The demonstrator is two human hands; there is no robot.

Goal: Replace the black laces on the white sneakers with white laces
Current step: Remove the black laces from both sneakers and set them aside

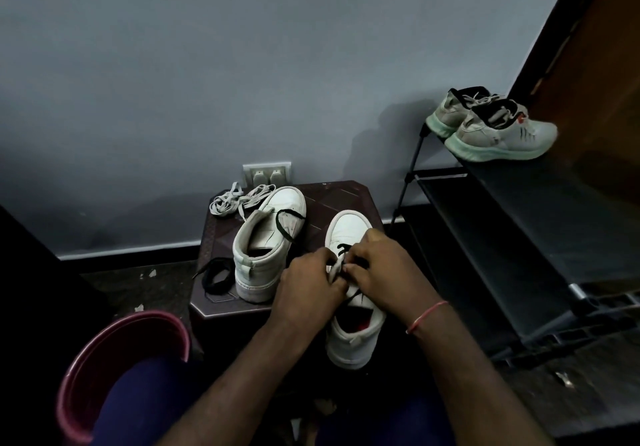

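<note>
The near sneaker (349,338) stands at the worktop's (341,200) front edge, toe pointing away, with a black lace (344,248) in its eyelets. The left hand (308,283) and right hand (384,269) meet over its lacing, fingers curled, pinching a pale strip (335,268); whether this is lace or tongue is unclear. To the left stands the second sneaker (266,248), and a loose black coil (216,274) lies beside its heel. White laces (235,200) lie at the far-left corner. A shoe rack (519,224) stands to the right.

Stool top (346,196) tight: bare lane btw left sneaker (263,248) & right sneaker (349,227) plus far-rt corner, but left hand (308,283) & right hand (384,265) cover the right sneaker's lacing, white laces (227,201) fill far-left corner, black lace coil (216,276) the left edge, shoe rack (519,231) close on rt, red bucket (152,314) near-left, wall (242,82) behind.
</note>
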